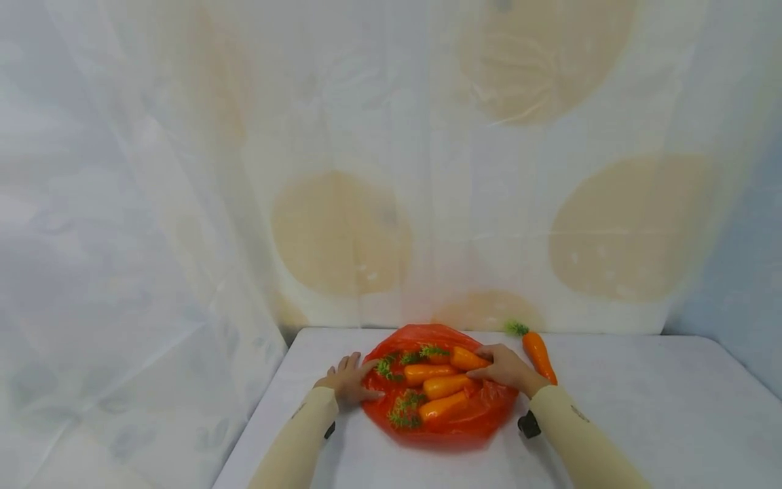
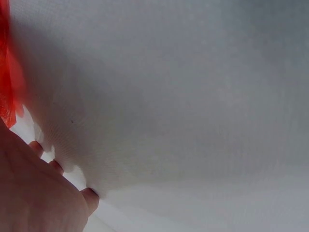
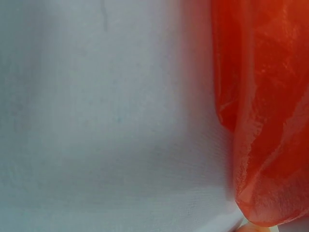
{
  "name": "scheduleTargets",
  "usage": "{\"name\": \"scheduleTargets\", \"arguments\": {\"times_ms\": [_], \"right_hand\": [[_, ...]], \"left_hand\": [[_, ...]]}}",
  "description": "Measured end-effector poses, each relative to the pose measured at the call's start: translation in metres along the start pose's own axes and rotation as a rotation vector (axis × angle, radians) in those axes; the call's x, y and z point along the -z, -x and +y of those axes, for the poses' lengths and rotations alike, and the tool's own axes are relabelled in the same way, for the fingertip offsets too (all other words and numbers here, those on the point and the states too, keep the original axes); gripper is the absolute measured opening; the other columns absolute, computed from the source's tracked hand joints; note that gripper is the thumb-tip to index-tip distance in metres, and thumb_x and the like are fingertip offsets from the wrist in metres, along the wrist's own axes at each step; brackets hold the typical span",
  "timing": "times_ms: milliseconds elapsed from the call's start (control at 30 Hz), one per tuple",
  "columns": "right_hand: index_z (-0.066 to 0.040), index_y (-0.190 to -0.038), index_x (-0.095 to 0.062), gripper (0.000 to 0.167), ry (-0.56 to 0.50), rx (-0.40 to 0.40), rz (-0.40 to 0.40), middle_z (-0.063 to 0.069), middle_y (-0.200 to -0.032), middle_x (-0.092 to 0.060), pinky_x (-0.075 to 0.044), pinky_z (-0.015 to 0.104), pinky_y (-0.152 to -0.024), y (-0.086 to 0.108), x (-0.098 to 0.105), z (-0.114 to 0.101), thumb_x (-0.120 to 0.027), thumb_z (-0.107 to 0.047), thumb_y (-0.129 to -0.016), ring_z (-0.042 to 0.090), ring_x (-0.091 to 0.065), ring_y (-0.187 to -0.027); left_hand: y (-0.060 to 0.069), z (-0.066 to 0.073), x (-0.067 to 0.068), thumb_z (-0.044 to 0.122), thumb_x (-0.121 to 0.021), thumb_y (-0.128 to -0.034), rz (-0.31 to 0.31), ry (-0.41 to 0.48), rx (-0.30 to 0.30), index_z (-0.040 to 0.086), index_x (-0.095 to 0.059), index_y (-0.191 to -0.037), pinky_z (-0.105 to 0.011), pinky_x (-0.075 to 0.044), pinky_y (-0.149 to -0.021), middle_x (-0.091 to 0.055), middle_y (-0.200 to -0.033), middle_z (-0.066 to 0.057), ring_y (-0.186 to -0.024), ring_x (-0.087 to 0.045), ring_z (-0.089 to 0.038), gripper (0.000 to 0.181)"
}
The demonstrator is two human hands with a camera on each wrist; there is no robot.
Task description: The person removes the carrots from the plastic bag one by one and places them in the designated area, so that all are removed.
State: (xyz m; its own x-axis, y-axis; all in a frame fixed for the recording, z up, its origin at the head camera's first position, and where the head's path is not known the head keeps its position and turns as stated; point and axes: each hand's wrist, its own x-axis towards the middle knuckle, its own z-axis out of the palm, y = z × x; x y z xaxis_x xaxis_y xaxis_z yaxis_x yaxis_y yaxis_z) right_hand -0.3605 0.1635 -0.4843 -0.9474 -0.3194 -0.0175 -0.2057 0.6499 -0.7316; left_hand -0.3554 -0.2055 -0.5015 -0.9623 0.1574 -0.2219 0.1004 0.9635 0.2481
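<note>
Fingers [image 1: 485, 350] of the right hand [image 1: 510, 369] pinch one carrot [image 1: 464, 358], the left hand [image 1: 347, 383] spread at the red bag [image 1: 497, 405] (loose carrot [image 1: 538, 353] outside).

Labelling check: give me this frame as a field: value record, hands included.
bag: red, spread on the table
bag carrots: at least four, in or on the bag, cannot tell which; greens to the left
left hand: fingers spread at the bag's left edge
right hand: holds a back carrot near its tip
loose carrot: on the table, right of the bag, greens toward the backdrop
</note>
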Motion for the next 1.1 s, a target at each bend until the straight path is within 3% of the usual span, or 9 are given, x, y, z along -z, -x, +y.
{"name": "scheduleTargets", "arguments": {"times_ms": [167,433,600,900,1100], "right_hand": [[-0.012,-0.111,-0.073,0.032,0.0,0.062,-0.015,-0.002,-0.101,-0.071,-0.049,0.044,-0.096,0.001,0.001,0.001,-0.077,-0.031,-0.086,0.018,-0.058,-0.095],[-0.014,-0.116,-0.073,0.038,0.0,0.041,-0.006,-0.003,-0.103,-0.07,-0.049,0.047,-0.098,0.002,0.004,-0.001,-0.077,-0.035,-0.086,0.018,-0.058,-0.098],[-0.014,-0.121,-0.072,0.042,-0.012,0.03,0.003,-0.002,-0.109,-0.071,-0.048,0.049,-0.102,0.003,0.003,-0.002,-0.077,-0.036,-0.085,0.018,-0.058,-0.102],[-0.013,-0.126,-0.068,0.042,-0.066,0.07,-0.01,0.001,-0.113,-0.071,-0.052,0.043,-0.097,-0.001,0.011,-0.011,-0.073,-0.034,-0.09,0.017,-0.06,-0.098],[-0.012,-0.125,-0.069,0.039,-0.04,0.105,0.035,0.004,-0.113,-0.072,-0.055,0.037,-0.088,-0.002,0.016,-0.02,-0.073,-0.031,-0.09,0.015,-0.061,-0.093]], "left_hand": [[0.004,0.003,0.004,0.071,-0.067,-0.0756,-0.004,0.015,-0.006,0.035,-0.041,-0.149,-0.068,-0.024,-0.113,-0.025,-0.161,-0.012,-0.146,-0.024,-0.039,0.086],[0.008,0.008,0.009,0.068,-0.068,-0.0781,-0.031,0.018,-0.004,0.034,-0.039,-0.151,-0.068,-0.02,-0.115,-0.023,-0.162,-0.013,-0.147,-0.021,-0.04,0.085],[0.006,0.006,0.006,0.065,-0.07,-0.078,-0.024,0.033,-0.015,0.032,-0.041,-0.149,-0.068,-0.021,-0.115,-0.025,-0.161,-0.014,-0.146,-0.022,-0.04,0.084],[0.002,0.001,0.003,0.066,-0.07,-0.0771,-0.018,0.033,-0.008,0.033,-0.04,-0.15,-0.068,-0.02,-0.115,-0.024,-0.161,-0.013,-0.147,-0.021,-0.04,0.086],[0.002,-0.001,0.004,0.067,-0.068,-0.078,-0.003,0.021,0.003,0.034,-0.038,-0.151,-0.069,-0.019,-0.115,-0.022,-0.162,-0.013,-0.148,-0.02,-0.039,0.086]]}}
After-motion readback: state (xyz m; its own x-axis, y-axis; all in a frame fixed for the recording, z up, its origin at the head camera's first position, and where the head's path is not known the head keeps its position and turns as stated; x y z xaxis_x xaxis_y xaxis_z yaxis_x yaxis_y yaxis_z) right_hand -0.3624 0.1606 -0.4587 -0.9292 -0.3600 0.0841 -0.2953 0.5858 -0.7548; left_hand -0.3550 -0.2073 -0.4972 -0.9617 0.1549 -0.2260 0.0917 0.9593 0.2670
